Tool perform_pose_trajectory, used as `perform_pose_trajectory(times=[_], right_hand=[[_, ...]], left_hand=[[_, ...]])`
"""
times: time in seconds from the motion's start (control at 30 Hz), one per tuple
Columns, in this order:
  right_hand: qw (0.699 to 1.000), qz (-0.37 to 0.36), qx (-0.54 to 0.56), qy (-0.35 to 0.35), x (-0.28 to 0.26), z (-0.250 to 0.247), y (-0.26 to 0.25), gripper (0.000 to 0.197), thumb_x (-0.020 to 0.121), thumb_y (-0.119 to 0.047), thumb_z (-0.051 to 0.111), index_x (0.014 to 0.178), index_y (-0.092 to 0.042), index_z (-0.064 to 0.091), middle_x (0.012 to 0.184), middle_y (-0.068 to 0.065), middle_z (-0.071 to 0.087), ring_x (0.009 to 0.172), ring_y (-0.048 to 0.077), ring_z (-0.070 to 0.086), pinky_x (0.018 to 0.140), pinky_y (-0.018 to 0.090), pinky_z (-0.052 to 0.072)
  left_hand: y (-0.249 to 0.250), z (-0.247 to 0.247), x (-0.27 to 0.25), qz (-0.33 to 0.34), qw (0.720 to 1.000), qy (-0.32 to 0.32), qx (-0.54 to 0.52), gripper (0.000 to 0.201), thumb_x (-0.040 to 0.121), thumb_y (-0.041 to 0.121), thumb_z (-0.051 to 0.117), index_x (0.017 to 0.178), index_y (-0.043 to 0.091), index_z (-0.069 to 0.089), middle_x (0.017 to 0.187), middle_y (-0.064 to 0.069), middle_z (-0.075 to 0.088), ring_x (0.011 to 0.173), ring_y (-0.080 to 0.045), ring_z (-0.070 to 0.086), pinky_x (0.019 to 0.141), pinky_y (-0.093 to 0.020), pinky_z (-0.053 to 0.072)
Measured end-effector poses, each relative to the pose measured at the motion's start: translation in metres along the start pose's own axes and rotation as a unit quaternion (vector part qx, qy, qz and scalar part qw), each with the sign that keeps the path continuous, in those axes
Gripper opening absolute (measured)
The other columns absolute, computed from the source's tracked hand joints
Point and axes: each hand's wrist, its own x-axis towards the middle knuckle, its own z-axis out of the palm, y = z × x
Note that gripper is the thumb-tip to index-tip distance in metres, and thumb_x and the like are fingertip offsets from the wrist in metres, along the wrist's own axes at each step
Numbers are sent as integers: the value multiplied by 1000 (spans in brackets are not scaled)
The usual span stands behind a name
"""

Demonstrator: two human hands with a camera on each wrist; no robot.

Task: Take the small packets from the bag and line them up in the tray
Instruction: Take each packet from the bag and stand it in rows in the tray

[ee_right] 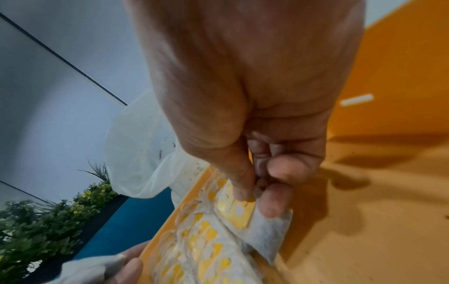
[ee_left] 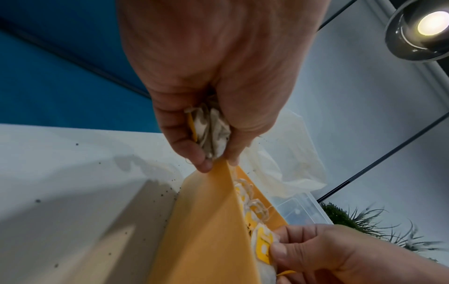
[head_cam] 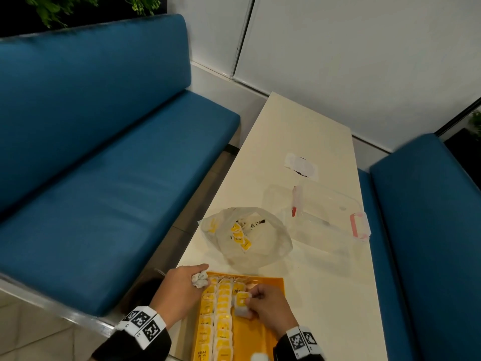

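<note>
tea bag (head_cam: 241,303) pinched in the right hand (head_cam: 268,306), thumb on its yellow tag and the curled fingers (ee_right: 274,199) under its white pouch, hangs just above the orange tray (head_cam: 270,285). its long axis runs roughly along the tray's length, the same way as the filled rows (head_cam: 218,321), and it sits just to the right of them, at the head of what looks like a third row where one packet with dark lettering (head_cam: 237,291) already lies. the bare tray floor lies right below and to the right of the fingers, so the coming move, as i judge it, is a short drop and a nudge left until the pouch lies beside its neighbours. the right hand is clearly the nearer one for that.

the left hand (head_cam: 182,285) is closed round a crumpled bunch of more tea bags (ee_left: 211,132), white paper with a sliver of yellow showing between thumb and fingers, and its fingertips touch the tray's far left corner.

the held bag looks soft and slightly puffed, greyish-white paper with a stiff yellow label on top; loose strings trail at the far ends of the rows. the clear plastic bag (head_cam: 263,238) lies open on the white table (head_cam: 312,131) just beyond the tray, a few yellow-tagged packets (head_cam: 240,235) left inside. a clear lidded box (head_cam: 320,217) stands beyond it to the right.
</note>
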Motion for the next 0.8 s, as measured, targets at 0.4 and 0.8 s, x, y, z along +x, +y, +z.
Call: perform_pose_trajectory(times=[0.4, 0.8], right_hand=[[996, 63, 56, 31, 5, 19, -4, 13, 92, 2, 58, 83, -7, 60, 71, 13, 64, 44, 20, 56, 37, 23, 40], [994, 47, 63, 77, 4, 22, -7, 6, 90, -7, 66, 89, -6, 60, 73, 17, 71, 49, 22, 63, 47, 29, 53]], left_hand=[[-1, 0, 1, -8, 999, -6, -34, 33, 89, 25, 79, 122, 23, 75, 112, 10, 75, 98, 2, 68, 77, 5, 41], [23, -17, -12, -11, 998, 6, -56, 28, 89, 29, 78, 117, 27, 76, 105, 9, 76, 92, -5, 70, 77, -7, 49]])
